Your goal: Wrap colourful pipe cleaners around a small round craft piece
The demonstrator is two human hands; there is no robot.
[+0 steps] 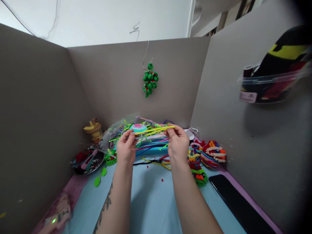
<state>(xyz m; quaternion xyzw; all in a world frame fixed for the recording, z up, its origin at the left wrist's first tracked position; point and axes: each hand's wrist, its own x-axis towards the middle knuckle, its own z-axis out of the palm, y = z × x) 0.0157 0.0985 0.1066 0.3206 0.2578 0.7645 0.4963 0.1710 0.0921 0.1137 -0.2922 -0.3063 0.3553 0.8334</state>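
Observation:
Several yellow pipe cleaners (156, 129) stretch nearly level between my two hands, above the far part of the table. Fingertips and thumb of my left hand (126, 146) pinch their left ends. At the right ends, my right hand (179, 143) is closed in a similar pinch. Just behind them lies a heap of pipe cleaners (156, 143) in many colours, with a round turquoise and pink item (138, 127) on it. The fingers partly hide the pipe cleaners' ends.
A metal bowl (98, 164) with tools stands left, near green leaf-shaped pieces (97, 181). Colourful fuzzy bundles (213, 154) and a black phone-like slab (234, 195) lie right. A pink device with a green light (58, 216) sits front left. Green fuzzy ornament (150, 79) hangs behind.

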